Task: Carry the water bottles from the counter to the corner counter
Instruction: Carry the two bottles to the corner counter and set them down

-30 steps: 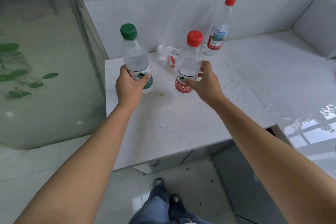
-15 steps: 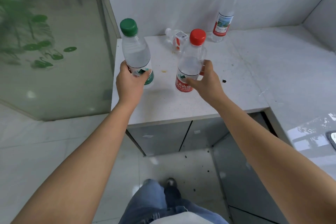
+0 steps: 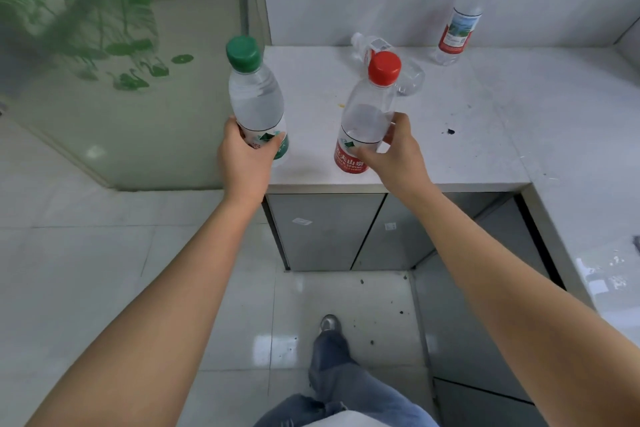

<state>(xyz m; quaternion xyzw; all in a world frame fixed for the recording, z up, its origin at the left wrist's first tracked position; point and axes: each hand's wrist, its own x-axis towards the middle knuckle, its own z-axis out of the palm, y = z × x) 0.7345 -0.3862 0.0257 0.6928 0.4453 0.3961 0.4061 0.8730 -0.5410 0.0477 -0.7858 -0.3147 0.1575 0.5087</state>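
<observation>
My left hand [image 3: 246, 159] grips a clear water bottle with a green cap [image 3: 254, 104], held upright over the left front edge of the white counter [image 3: 485, 135]. In my right hand [image 3: 394, 156] is a bottle with a red cap and red label [image 3: 369, 114], lifted and tilted slightly right above the counter's front edge. A small white-capped bottle [image 3: 388, 61] lies on its side further back. At the back, near the wall, a tall slim red-capped bottle [image 3: 465, 10] stands upright.
A glass partition with green plant decals [image 3: 131, 55] rises at the left of the counter. Grey cabinet doors [image 3: 325, 229] sit under the counter, which continues down the right side [image 3: 595, 204]. My legs and a shoe [image 3: 329, 326] are on the tiled floor.
Both bottles have been lifted off the counter and drawn back toward its front edge. My view has pulled back, showing the cabinet doors and more floor.
</observation>
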